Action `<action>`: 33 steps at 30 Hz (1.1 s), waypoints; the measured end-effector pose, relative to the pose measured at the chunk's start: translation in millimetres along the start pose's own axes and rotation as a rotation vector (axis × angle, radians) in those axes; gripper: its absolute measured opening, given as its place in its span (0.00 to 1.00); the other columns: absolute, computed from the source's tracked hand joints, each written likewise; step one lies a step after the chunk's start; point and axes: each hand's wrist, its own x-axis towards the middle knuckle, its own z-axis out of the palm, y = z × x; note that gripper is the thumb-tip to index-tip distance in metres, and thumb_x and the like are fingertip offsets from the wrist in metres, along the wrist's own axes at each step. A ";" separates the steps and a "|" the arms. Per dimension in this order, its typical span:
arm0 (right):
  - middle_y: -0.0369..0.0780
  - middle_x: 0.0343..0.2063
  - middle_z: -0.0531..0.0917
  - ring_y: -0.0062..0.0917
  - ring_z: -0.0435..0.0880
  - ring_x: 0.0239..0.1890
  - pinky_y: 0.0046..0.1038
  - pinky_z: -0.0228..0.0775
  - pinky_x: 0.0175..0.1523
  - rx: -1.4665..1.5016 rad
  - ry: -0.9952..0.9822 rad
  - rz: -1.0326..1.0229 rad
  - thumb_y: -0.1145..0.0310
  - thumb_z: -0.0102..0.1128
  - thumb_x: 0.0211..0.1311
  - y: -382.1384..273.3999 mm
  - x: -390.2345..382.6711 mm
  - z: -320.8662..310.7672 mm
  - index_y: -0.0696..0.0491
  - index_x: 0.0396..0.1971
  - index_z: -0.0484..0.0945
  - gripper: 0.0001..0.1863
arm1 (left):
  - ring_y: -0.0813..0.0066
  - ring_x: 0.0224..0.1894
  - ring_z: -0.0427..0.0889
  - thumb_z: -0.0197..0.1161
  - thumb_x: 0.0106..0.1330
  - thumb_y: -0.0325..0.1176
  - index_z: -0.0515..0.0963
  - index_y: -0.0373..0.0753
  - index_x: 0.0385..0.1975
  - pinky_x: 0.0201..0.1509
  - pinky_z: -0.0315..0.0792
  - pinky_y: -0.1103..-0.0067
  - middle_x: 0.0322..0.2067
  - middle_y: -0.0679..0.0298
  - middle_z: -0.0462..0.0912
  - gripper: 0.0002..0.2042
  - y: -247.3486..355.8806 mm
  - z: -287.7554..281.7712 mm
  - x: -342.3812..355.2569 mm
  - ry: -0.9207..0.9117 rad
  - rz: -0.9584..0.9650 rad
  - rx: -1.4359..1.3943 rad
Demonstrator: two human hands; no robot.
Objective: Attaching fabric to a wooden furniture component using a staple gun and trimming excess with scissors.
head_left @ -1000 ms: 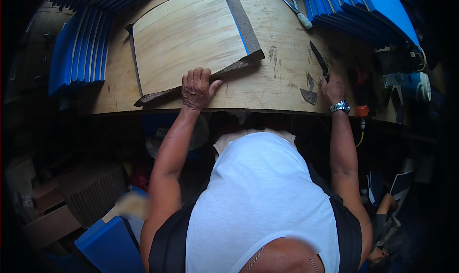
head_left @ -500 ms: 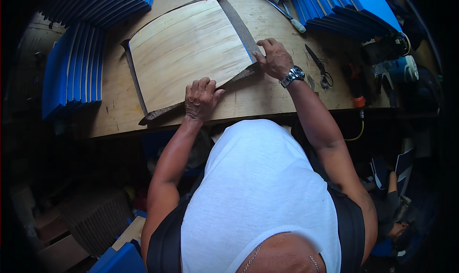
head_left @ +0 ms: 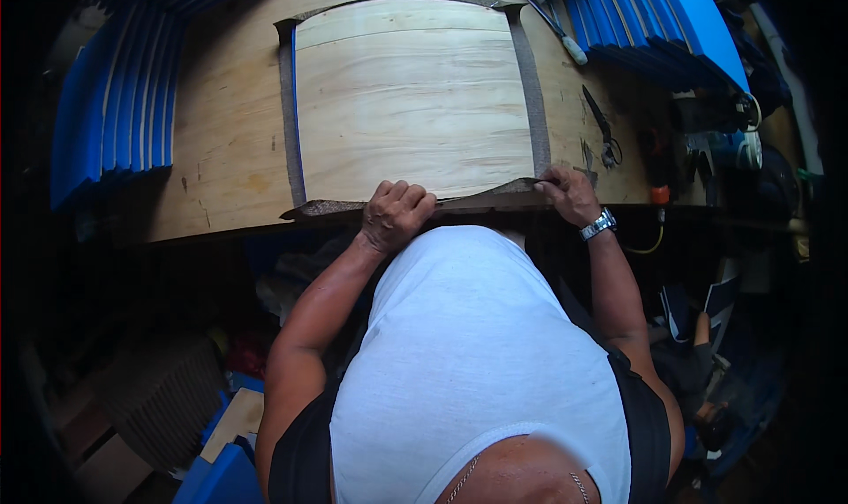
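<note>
A pale plywood panel [head_left: 411,89] with a thin blue edge lies on dark speckled covering material [head_left: 532,106], which shows as a margin round it with cut, raised corners. My left hand [head_left: 397,213] is curled over the near edge of the panel and material, left of middle. My right hand [head_left: 567,195] pinches the material at the panel's near right corner. Right of them, black scissors [head_left: 601,124] lie on the table [head_left: 221,124] beside small dark offcuts.
Stacks of blue boards stand left [head_left: 110,106] and back right [head_left: 654,27]. A long-handled tool [head_left: 574,49], an orange-and-black power tool [head_left: 656,177] with a yellow hose, and a cylindrical container [head_left: 733,149] sit on the right. Another person [head_left: 702,363] is low at lower right.
My right hand left the scissors on the table and moved to the panel's corner. The panel and its material have turned straighter, squarer to me, and shifted right, with my left hand moving right too.
</note>
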 end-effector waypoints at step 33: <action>0.38 0.75 0.59 0.31 0.55 0.77 0.46 0.38 0.80 -0.369 0.139 -0.391 0.55 0.53 0.68 -22.7 86.2 51.3 0.36 0.73 0.64 0.32 | 0.74 0.26 0.75 0.61 0.60 0.36 0.72 0.45 0.23 0.33 0.67 0.75 0.21 0.68 0.69 0.07 12.9 41.1 79.9 -0.344 0.358 -0.339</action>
